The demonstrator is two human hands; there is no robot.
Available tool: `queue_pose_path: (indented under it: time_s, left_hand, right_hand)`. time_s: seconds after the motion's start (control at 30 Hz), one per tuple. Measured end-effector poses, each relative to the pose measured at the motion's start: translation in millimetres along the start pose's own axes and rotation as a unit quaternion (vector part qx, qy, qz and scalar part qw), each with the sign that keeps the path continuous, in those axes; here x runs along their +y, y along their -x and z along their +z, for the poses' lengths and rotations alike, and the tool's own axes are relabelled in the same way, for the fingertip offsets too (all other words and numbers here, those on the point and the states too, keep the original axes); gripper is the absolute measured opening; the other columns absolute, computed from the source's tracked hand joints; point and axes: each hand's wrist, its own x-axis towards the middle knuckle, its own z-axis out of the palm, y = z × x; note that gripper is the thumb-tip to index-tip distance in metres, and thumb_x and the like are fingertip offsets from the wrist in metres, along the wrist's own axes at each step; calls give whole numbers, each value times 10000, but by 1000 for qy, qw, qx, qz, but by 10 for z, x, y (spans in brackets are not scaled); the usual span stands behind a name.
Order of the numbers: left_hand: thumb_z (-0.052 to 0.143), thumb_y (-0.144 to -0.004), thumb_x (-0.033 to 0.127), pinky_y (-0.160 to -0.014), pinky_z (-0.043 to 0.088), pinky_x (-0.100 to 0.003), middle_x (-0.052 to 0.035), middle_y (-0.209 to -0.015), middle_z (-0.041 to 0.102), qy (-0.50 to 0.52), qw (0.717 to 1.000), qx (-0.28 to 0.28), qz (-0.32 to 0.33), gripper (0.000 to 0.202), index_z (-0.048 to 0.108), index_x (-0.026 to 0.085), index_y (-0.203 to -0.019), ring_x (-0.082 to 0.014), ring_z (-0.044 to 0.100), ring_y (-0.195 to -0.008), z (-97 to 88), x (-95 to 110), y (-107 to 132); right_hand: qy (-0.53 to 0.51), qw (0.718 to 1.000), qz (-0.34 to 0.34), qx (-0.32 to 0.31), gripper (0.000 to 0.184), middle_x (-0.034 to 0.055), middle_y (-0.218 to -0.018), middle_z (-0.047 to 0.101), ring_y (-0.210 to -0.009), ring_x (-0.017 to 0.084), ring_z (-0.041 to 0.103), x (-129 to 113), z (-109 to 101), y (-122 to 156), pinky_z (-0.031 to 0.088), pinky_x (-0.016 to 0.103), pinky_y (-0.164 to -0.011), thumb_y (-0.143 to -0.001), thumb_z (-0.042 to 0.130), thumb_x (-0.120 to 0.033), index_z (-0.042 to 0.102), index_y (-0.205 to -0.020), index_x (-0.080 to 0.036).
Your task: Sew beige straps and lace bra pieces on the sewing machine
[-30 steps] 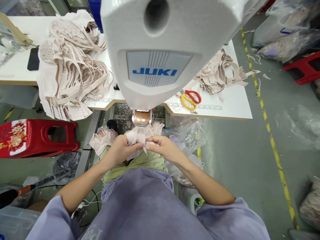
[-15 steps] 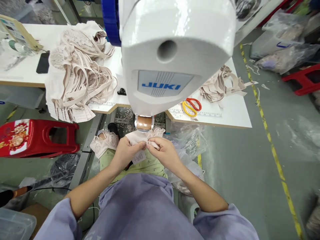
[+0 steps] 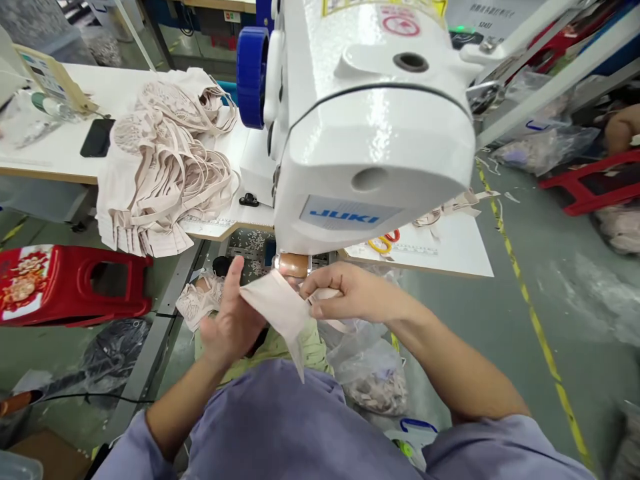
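Just in front of the white sewing machine (image 3: 370,173), my right hand (image 3: 345,293) pinches the end of a beige fabric piece (image 3: 280,303), likely part of a bra. The fabric's loose corner hangs down over my lap. On its left side my left hand (image 3: 233,327) is open, thumb up and fingers extended behind the cloth. A lace garment part (image 3: 200,300) lies to the left, beside my left wrist. The machine's sewing end, with a brown, shiny part (image 3: 293,265), is right above the fabric.
Stacked beige bra pieces (image 3: 160,167) with straps cover the left table, near a black phone (image 3: 97,138). Orange and yellow scissors (image 3: 383,244) lie right of the machine. A red stool (image 3: 75,283) stands at left; a plastic bag of scraps (image 3: 375,380) is at lower right.
My left hand has let go of the fabric and opened, moving left. My right hand has shifted right and turned, still gripping the cloth, which is now flipped. The view has tilted up.
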Motion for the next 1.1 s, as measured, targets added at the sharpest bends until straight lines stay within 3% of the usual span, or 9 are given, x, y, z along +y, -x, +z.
queue_pose_path:
  time_s: [0.17, 0.27, 0.4, 0.53, 0.63, 0.73, 0.8, 0.93, 1.1]
  left_hand:
    - [694, -851, 505, -1084, 455, -447, -123, -1379, 615, -309, 922, -110, 205, 735, 418, 297, -1500, -325, 582, -1264, -402, -23, -286]
    - [663, -883, 432, -977, 527, -326, -87, -1254, 701, -458, 834, -175, 253, 603, 504, 287, -1446, -242, 687, -1079, -522, -207, -418]
    - [637, -909, 396, -807, 548, -236, -47, -1050, 761, -515, 774, -178, 322, 563, 502, 301, -1447, -159, 704, -784, -613, -375, -566]
    - [615, -927, 364, -851, 530, -243, -47, -1154, 728, -519, 770, -213, 305, 625, 400, 328, -1513, -162, 695, -827, -635, -362, -654]
    - [605, -922, 337, -818, 553, -293, -93, -1214, 695, -514, 791, -219, 252, 626, 399, 326, -1513, -223, 697, -945, -579, -291, -641]
    - [612, -902, 310, -781, 573, -320, -127, -1259, 667, -514, 812, -196, 195, 611, 443, 306, -1488, -259, 691, -1000, -474, -201, -578]
    - [621, -889, 296, -780, 575, -320, -133, -1284, 654, -523, 815, -177, 175, 603, 466, 293, -1472, -270, 684, -1034, -396, -143, -536]
    - [617, -889, 283, -757, 576, -324, -122, -1206, 693, -533, 816, -160, 156, 644, 410, 258, -1499, -281, 690, -1022, -264, -55, -490]
    - [577, -923, 256, -856, 558, -322, -107, -1131, 717, -514, 833, -141, 149, 641, 345, 209, -1519, -259, 681, -1047, -143, 9, -469]
  right_hand:
    - [311, 941, -5, 132, 181, -33, -537, 379, -529, 105, 319, -75, -142, -165, 247, 275, -548, -758, 506, -199, 510, -577, -200]
    - [332, 934, -13, 132, 216, -32, -539, 303, -538, 105, 256, -70, -143, -207, 219, 286, -552, -733, 467, -174, 360, -546, -196]
    - [334, 932, -6, 141, 262, -37, -540, 258, -534, 98, 219, -102, -123, -204, 184, 291, -535, -723, 480, -159, 288, -547, -190]
    - [349, 927, 7, 137, 274, -37, -522, 311, -529, 98, 266, -123, -123, -199, 216, 287, -546, -751, 514, -154, 364, -525, -189]
    - [330, 932, 1, 151, 205, -23, -551, 473, -542, 118, 404, -21, -113, -165, 288, 278, -566, -819, 540, -182, 590, -621, -202]
    - [309, 921, -57, 231, 174, 45, -874, 693, -834, 218, 614, 225, -81, -110, 432, 313, -723, -882, 605, -306, 726, -986, -236]
    - [307, 905, -97, 278, 242, 80, -1086, 696, -1069, 279, 607, 414, -56, -87, 456, 380, -871, -906, 620, -388, 722, -1081, -255]
    - [258, 912, -106, 302, 194, 76, -1092, 705, -1110, 283, 617, 608, -29, -102, 475, 412, -910, -927, 611, -396, 758, -960, -273]
    - [208, 923, -108, 304, 125, 69, -1056, 708, -1084, 278, 633, 519, -47, -131, 484, 424, -921, -890, 664, -331, 764, -890, -256]
